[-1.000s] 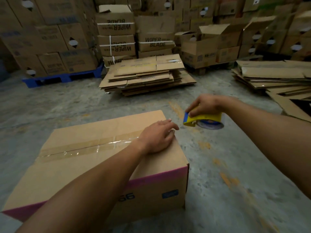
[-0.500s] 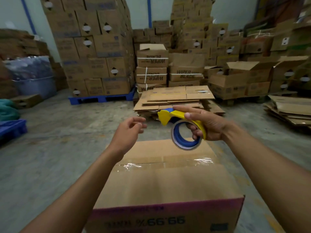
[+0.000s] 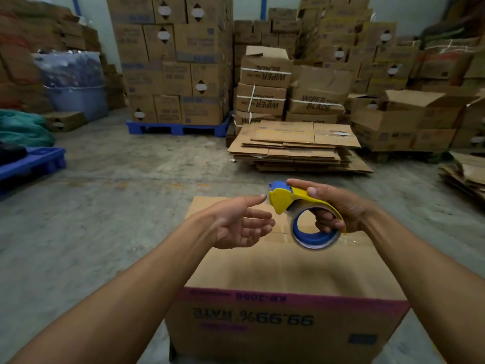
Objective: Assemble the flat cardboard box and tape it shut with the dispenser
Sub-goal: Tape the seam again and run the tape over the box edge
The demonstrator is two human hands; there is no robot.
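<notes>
The cardboard box [image 3: 283, 269] is seen already erected, standing on the concrete floor [image 3: 110, 206] directly in front of the person, top flaps folded down flat. A strip of clear tape [image 3: 349, 240] is visible across the top along the flap seam, partly hidden behind the hands, so one face is judged closed and taped; how far the strip runs down the sides cannot be told. Print on the near side is upside down, so the taped face may be the bottom, not confirmed. The tape dispenser [image 3: 301, 208], yellow with a blue core, is held above the box in the right hand [image 3: 338, 208], fingers wrapped through the roll and thumb on the yellow guard. The left hand [image 3: 236, 224] is open, palm up, gripping nothing, index fingertip at or just short of the dispenser's blue nose; contact cannot be confirmed. It is judged that the loose tape end is being looked for, so more taping is probably intended: a second strip, or the opposite face after the box is turned over. Whether that face is taped cannot be seen. A stack of flat cartons [image 3: 296, 148] lies well behind the box.
</notes>
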